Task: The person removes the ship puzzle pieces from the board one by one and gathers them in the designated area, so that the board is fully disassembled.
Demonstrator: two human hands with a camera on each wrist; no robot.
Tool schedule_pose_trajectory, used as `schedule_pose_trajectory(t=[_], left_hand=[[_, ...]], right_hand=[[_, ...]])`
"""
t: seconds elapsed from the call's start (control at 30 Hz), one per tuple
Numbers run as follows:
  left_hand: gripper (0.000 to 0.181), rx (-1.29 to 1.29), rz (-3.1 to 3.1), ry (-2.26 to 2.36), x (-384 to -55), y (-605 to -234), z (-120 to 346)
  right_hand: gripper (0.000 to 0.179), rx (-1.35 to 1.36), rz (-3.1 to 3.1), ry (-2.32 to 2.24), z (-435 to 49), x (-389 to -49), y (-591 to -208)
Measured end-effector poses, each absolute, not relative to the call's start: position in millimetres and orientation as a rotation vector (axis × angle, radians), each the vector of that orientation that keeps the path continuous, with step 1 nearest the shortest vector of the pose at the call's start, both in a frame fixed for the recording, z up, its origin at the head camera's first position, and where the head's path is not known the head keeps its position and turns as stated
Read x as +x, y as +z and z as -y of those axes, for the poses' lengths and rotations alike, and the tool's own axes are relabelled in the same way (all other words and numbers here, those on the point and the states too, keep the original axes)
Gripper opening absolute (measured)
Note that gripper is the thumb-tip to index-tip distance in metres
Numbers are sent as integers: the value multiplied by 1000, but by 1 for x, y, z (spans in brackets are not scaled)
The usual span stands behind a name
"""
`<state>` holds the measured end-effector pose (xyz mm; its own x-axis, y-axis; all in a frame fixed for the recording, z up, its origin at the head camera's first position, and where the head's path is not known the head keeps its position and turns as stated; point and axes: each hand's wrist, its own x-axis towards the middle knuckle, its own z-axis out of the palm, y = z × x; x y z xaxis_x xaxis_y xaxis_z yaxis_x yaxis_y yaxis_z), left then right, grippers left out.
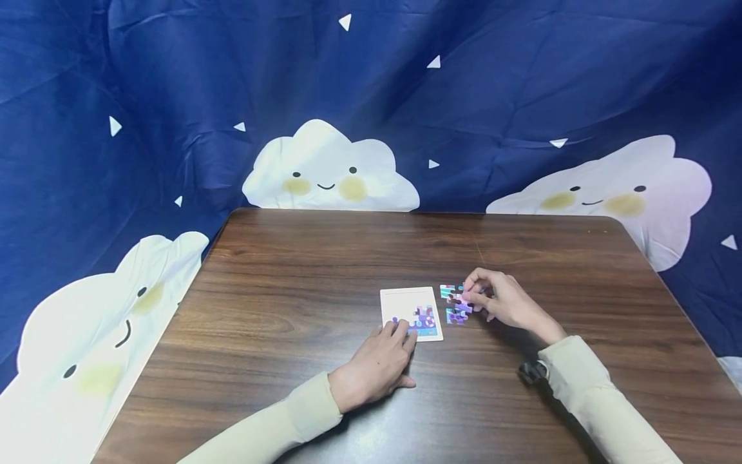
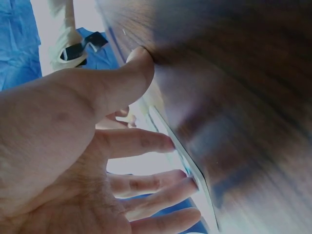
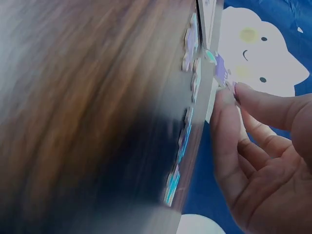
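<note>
A white puzzle tray (image 1: 406,299) lies on the table, with joined purple and blue pieces (image 1: 426,320) in its lower part. My left hand (image 1: 377,361) rests its fingertips on the tray's lower left, fingers extended and thumb out to the side. In the left wrist view those fingers (image 2: 156,187) touch the tray's edge (image 2: 207,195). Between thumb and forefinger my right hand (image 1: 501,299) pinches a purple jigsaw piece (image 3: 222,70), held above the table in the right wrist view. Several loose pieces (image 1: 455,316) lie right of the tray, partly hidden beneath that hand.
The brown wooden table (image 1: 290,270) spreads out around the tray. Behind it hangs a dark blue curtain (image 1: 464,116) with smiling white clouds (image 1: 330,167) and small triangles. A black device (image 1: 532,372) sits at the right wrist.
</note>
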<state>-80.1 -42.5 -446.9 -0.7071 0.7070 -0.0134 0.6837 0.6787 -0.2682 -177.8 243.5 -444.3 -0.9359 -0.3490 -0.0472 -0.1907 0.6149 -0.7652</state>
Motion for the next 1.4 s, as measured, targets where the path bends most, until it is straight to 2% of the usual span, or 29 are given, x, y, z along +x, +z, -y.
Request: schedule_pose_trajectory(t=[0.23,0.57,1.17,1.4], left_hand=[[85,-1159,2788,407,-81,-450,41],[83,-1158,2781,423,-82,-451,42],[85,-1161,2813,417,-81,-448,43],[86,-1161,2804,423,-82,-449,43]], right_hand=[[6,-449,-2687,-1217,-259,-174,-449],[11,-384,-2669,-1251,-268,-168,-449],[25,-362,-2639,-1200,-263,-166,-452],[22,-419,-2727,-1096,-261,-167,-453]])
